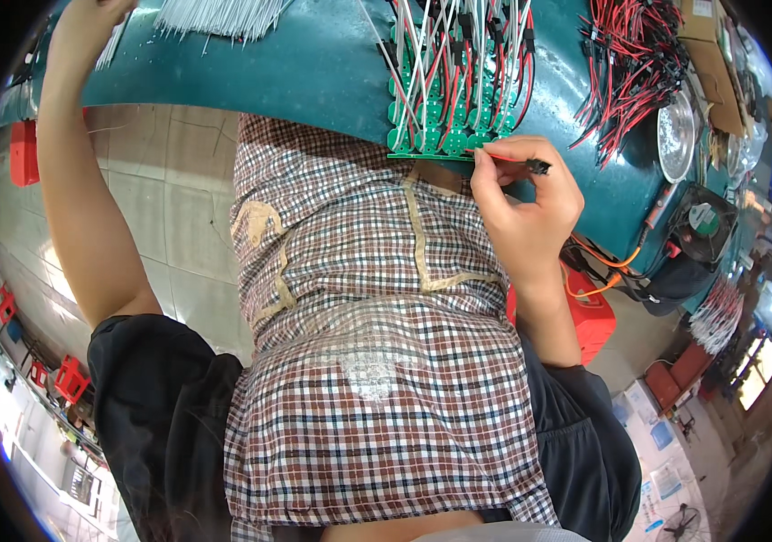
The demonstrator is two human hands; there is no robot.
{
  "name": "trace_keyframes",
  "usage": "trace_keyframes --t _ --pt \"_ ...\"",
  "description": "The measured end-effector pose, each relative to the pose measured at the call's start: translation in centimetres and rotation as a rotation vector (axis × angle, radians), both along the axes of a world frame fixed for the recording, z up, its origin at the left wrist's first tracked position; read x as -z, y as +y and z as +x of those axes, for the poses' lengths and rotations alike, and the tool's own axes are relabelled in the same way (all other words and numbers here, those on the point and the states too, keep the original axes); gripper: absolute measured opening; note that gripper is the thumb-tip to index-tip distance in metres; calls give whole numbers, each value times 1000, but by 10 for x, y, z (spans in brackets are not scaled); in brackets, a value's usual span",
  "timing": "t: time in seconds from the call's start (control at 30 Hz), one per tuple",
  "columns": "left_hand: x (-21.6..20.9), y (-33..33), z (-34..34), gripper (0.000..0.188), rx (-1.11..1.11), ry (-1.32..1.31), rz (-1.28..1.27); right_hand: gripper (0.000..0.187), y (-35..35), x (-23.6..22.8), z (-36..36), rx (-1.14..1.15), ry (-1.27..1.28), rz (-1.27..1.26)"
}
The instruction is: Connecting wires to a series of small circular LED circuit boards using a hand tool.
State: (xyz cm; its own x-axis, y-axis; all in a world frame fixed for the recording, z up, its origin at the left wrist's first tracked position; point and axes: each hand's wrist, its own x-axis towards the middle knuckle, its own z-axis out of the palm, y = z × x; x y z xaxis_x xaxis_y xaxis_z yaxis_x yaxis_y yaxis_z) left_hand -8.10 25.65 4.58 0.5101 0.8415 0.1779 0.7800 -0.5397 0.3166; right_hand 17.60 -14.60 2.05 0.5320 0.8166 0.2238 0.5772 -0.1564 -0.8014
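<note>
My right hand (535, 199) is closed in a pinch at the near edge of a green circuit board panel (401, 141). Between its thumb and fingers lies a short red-and-black wire lead (505, 159), whose black connector sticks out to the right. The panel is made of rows of small round boards, with many white, red and black wires standing up from it. My left arm reaches far forward, and my left hand (97, 11) is partly cut off by the upper edge, near some thin white wires (112, 47). Its fingers are hidden.
A bundle of white wires (223, 16) lies at the back of the green table (313, 81). On the right are a heap of red-and-black leads (630, 68), a metal dish (676, 140), an orange-corded soldering iron (659, 208) and a black fan (706, 221). Red stools (24, 154) stand below.
</note>
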Motion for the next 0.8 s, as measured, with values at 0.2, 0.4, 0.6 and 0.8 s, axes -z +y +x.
trace_keyframes --t 0.2,0.4,0.6,0.8 --pt "-19 -70 64 19 -72 -32 -363 15 6 -3 -1 -21 -97 47" --pt "-5 -61 68 20 -13 -93 -501 22 6 -5 0 -96 -163 31" --pt "-10 -60 69 24 -25 -44 -498 25 9 -4 1 -79 -78 12" --pt "-7 -61 69 26 -47 -79 -534 21 9 -5 -5 17 132 -63"
